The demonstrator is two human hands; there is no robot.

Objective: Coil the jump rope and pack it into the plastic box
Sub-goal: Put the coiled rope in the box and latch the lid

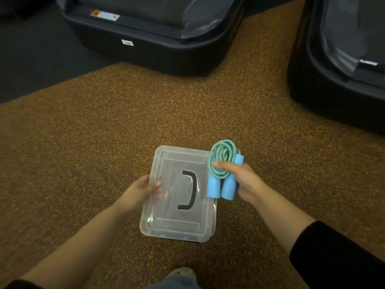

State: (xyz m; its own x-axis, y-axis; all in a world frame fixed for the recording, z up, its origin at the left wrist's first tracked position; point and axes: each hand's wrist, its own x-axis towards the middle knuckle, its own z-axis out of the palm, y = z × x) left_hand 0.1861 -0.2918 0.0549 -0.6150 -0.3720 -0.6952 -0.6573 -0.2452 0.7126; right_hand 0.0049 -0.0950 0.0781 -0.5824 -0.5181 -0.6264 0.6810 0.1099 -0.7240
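Currently held item: the jump rope [221, 161] was coiled into a tight bundle and held in the air just beside the right edge of the plastic box [179, 222].
Rope handling: the braided cord was judged soft, light and springy; its loops would likely loosen if released.
Rope handles [220, 187]: two blue tubes lay side by side; clamping cord and tubes together was judged the best hold.
Right hand [241, 180]: it was closed round the bundle, with the thumb pressing on the cord.
Left hand [143, 190]: it gripped the box's left edge, thumb on the lid.
Box state: it rested on the speckled floor [125, 132] with its lid on. It was judged light, rigid and smooth.
Pending: the lid was not yet off.
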